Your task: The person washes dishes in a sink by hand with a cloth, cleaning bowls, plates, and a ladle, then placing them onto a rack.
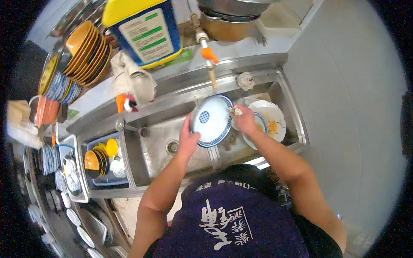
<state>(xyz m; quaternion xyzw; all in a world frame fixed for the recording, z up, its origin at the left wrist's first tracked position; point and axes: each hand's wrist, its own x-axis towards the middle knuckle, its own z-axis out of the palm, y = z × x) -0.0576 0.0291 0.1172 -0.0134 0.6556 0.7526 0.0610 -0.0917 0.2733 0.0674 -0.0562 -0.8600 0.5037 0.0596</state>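
My left hand (188,140) grips the left rim of a white plate (213,120) with a blue patterned border and a blue centre motif. The plate is tilted over the divider between two stainless steel sink basins. At its right rim, my right hand (246,122) holds a small crumpled pale cloth or scrubber (237,111). A tap (212,75) with an orange handle points down just behind the plate. Beneath my right forearm, white plates (278,117) with food residue are piled in the right basin, a blue-rimmed dish (260,119) among them.
The left basin (158,163) has a round drain. Further left, a grey-blue tub (109,183) holds bowls and cups. Behind the sink stand a blue-and-yellow jerrycan (176,29), stacked brown bowls (85,53), a draped cloth (132,75) and a pot (226,29). A crumpled rag (245,81) lies on the ledge.
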